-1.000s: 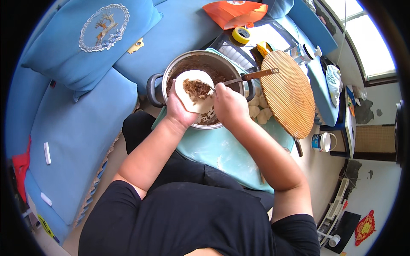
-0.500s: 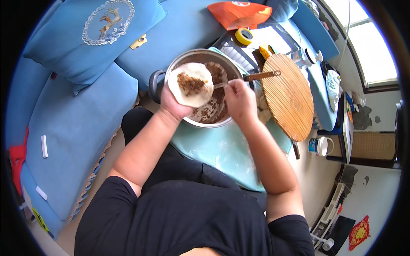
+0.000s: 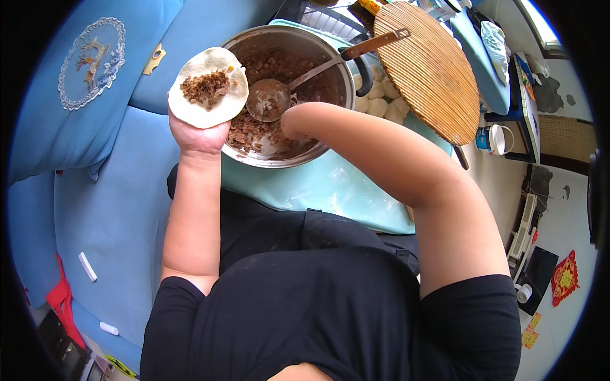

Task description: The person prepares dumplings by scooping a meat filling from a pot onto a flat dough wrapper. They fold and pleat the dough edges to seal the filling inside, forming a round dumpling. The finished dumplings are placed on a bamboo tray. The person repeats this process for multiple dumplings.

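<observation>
On the palm of my left hand (image 3: 198,136) lies a round, flat dough wrapper (image 3: 216,111) with a mound of crumbly brown filling (image 3: 204,87) in its middle. I hold it level by the left rim of a large steel pot (image 3: 343,70). Inside the pot is more brown filling (image 3: 254,136), smeared up the walls. A metal ladle (image 3: 267,101) rests in there, its wooden handle crossing the far right rim. My right hand (image 3: 297,120) is bent down into the pot beside the ladle's bowl. Its fingers, and anything in them, are hidden behind the wrist.
Under the pot is a pale green, flour-dusted surface (image 3: 305,190). Several pale dough balls (image 3: 381,98) sit right of the pot, next to a round slatted wooden board (image 3: 429,70). A blue sofa (image 3: 114,184) runs along the left, and a white bucket (image 3: 492,140) stands farther right.
My left hand has carried the filled wrapper left, from over the pot to its rim. My right hand, earlier pinching something thin at the wrapper's right, has dipped into the pot. The view has shifted.
</observation>
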A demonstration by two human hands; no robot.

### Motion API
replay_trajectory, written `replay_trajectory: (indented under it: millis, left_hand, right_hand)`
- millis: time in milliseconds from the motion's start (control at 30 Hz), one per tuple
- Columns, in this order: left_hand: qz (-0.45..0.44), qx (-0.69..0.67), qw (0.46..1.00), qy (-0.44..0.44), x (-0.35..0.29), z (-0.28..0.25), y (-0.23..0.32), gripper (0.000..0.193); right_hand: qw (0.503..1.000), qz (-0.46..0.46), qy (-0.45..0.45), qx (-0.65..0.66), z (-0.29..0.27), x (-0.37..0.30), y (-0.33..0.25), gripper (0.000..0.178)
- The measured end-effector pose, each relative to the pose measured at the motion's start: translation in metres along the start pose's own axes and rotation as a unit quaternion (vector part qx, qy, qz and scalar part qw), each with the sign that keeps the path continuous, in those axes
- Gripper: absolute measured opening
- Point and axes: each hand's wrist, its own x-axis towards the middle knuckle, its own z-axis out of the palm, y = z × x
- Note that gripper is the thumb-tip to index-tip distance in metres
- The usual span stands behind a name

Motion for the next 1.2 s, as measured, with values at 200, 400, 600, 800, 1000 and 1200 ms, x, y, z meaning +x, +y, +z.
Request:
replay_trajectory:
  millis: [200, 400, 600, 800, 1000, 1200]
  left_hand:
    - [0.008, -0.009, 1.0, -0.012, -0.005, -0.006, 0.005, 0.046]
    - [-0.013, -0.022, 0.999, -0.043, -0.007, -0.002, 0.001, 0.047]
    - [0.006, 0.024, 1.0, 0.004, -0.006, 0.002, 0.003, 0.046]
    - [0.011, 0.03, 0.999, 0.026, -0.003, 0.001, -0.002, 0.049]
    - [0.004, 0.052, 0.997, 0.053, -0.005, 0.01, -0.008, 0.056]
    - [-0.049, 0.055, 0.994, 0.086, -0.018, 0.021, -0.035, 0.057]
  right_hand:
    - [0.99, -0.04, 0.097, 0.096, -0.017, 0.021, -0.035, 0.016]
    - [0.686, 0.009, 0.061, 0.725, -0.009, 0.099, -0.026, 0.017]
    - [0.582, 0.052, 0.219, 0.781, -0.033, 0.048, -0.04, 0.014]
    - [0.524, -0.001, 0.268, 0.808, -0.02, -0.005, -0.013, 0.037]
    - [0.562, 0.057, 0.304, 0.767, -0.014, -0.094, 0.005, 0.033]
    - [0.637, 0.067, 0.368, 0.674, -0.021, -0.154, -0.007, 0.028]
